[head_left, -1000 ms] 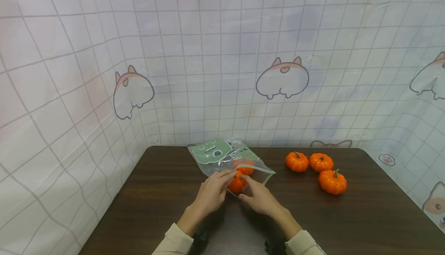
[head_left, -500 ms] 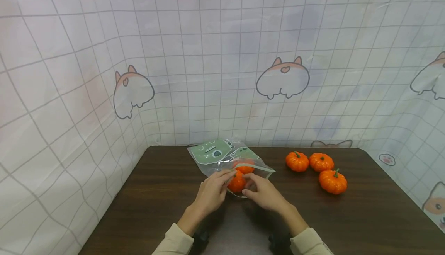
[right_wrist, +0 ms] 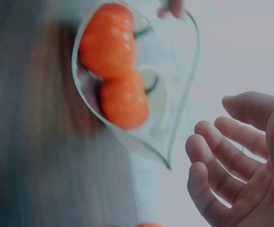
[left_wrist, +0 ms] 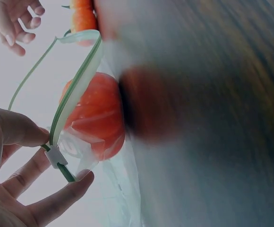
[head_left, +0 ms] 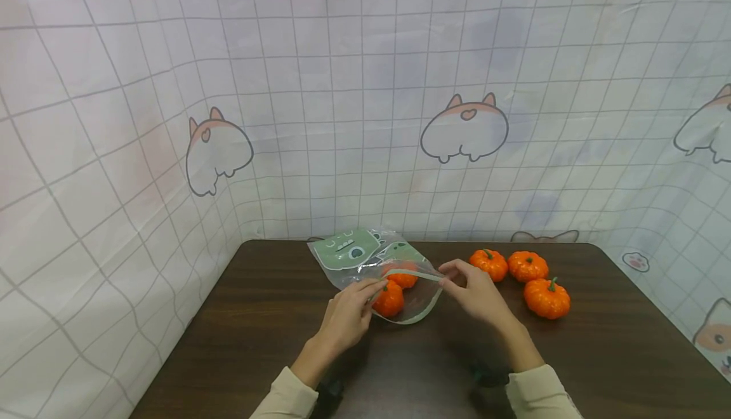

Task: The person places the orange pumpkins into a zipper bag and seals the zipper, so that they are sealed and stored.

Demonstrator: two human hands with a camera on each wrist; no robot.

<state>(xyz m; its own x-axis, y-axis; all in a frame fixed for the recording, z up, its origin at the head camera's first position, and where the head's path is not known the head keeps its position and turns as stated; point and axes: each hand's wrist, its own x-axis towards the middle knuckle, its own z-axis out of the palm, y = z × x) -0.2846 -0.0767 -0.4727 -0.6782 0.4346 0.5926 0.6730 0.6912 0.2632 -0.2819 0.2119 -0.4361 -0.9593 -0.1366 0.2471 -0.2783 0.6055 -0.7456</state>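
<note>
"What's under it all?"

"The dark table (head_left: 257, 308). The clear bag (head_left: 347, 251) lies on its far part, mouth gaping towards me. I'd expect thin, limp, slippery film, light in itself, so I'd hold it by the firmer green-edged rim."

"And your hands?"

"My left hand (head_left: 347, 312) pinches that rim at its left end. My right hand (head_left: 478, 291) is near the opposite corner, fingers loose, holding nothing; the wrist views show it apart from the bag."

"The pumpkins?"

"Two, a front pumpkin (head_left: 389, 300) and a rear pumpkin (head_left: 405, 277), are inside; three loose pumpkins (head_left: 546, 299) sit to the right. They look glossy and hard, probably light and apt to roll. I'd cup their ribbed sides, sparing the stems."

"Anything smaller?"

"The white slider (left_wrist: 56, 156) by my left fingertips: stiff, I'd guess, and suited to thumb and finger."
</note>
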